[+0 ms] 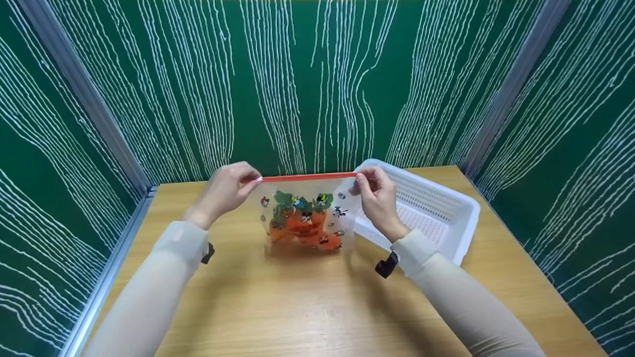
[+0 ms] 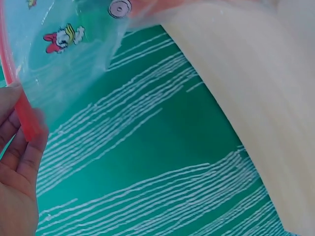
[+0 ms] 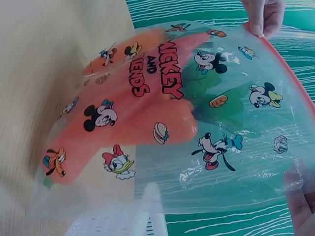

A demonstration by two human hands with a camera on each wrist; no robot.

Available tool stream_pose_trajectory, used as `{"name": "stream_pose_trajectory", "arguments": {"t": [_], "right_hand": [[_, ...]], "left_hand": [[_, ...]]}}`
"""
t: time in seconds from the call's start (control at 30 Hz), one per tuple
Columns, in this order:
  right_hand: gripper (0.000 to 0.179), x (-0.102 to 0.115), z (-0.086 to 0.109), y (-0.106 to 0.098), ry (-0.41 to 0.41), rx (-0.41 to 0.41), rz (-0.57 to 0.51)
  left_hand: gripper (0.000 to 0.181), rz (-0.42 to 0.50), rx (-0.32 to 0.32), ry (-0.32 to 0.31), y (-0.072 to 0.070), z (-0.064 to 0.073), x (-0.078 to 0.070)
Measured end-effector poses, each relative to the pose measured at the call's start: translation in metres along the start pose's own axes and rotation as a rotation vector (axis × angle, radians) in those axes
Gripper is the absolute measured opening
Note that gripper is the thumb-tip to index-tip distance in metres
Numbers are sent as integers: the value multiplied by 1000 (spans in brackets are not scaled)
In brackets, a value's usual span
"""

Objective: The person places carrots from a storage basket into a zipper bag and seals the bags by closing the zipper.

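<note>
A clear zip bag (image 1: 349, 203) with cartoon prints hangs upright over the table, its red zip strip (image 1: 310, 177) stretched level along the top. Orange carrot-like pieces (image 3: 172, 123) with green leafy tops show through the plastic, bunched in the bag's lower part. My left hand (image 1: 223, 191) pinches the strip's left end between thumb and fingers. In the left wrist view that red end (image 2: 32, 125) lies across the fingers. At the opposite top corner, my right hand (image 1: 379, 198) pinches the strip; in the right wrist view it is partly behind the plastic.
A white plastic basket (image 1: 464, 213) with slotted walls stands on the table (image 1: 297, 307) at the right, partly behind the bag and right arm. Green walls (image 1: 327, 89) with wavy white lines enclose the table at the back and sides, with metal posts at the corners.
</note>
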State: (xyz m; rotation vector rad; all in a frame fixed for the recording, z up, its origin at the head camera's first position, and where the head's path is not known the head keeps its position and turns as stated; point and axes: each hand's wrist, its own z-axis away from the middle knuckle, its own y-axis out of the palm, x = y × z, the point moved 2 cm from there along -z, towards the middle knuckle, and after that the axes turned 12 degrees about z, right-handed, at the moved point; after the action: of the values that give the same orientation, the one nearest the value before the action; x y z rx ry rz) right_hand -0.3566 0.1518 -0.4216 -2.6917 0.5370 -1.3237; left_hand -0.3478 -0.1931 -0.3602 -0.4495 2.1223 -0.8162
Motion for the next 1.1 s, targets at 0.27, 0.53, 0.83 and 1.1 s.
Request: {"name": "stream_pose_trajectory", "arguments": {"t": [0.27, 0.53, 0.83, 1.1], "right_hand": [[9, -2, 2, 2, 16, 21, -26], [27, -19, 14, 5, 130, 206, -30], [42, -31, 31, 16, 241, 552, 237], [27, -38, 39, 26, 266, 603, 171]], "left_hand": [[14, 21, 4, -82, -9, 11, 9], [19, 136, 4, -206, -4, 20, 22], [33, 265, -32, -240, 12, 24, 31], [73, 438, -48, -357, 35, 32, 44]]}}
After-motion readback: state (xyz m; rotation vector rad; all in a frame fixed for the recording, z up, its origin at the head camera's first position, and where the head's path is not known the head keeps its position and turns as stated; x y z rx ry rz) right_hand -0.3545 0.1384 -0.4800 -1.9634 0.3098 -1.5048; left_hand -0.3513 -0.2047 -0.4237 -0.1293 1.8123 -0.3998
